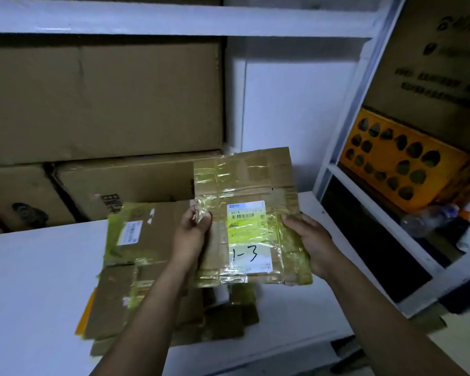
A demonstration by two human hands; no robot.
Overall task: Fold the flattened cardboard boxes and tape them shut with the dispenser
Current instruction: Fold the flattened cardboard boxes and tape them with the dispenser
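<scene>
I hold a flattened cardboard box (244,185) upright above the white table (33,280). It is covered in old clear and yellowish tape and bears a white label marked "1-3". My left hand (193,229) grips its left edge, thumb on the front. Along the right edge, my right hand (310,240) grips it with the fingers behind. Below lies a pile of other flattened boxes (136,256) on the table. No tape dispenser shows in view.
Large brown cartons (98,99) are stacked behind the table against the wall. A white shelf unit (345,169) stands on the right with an orange perforated crate (402,164), a big carton and a plastic bottle (429,215).
</scene>
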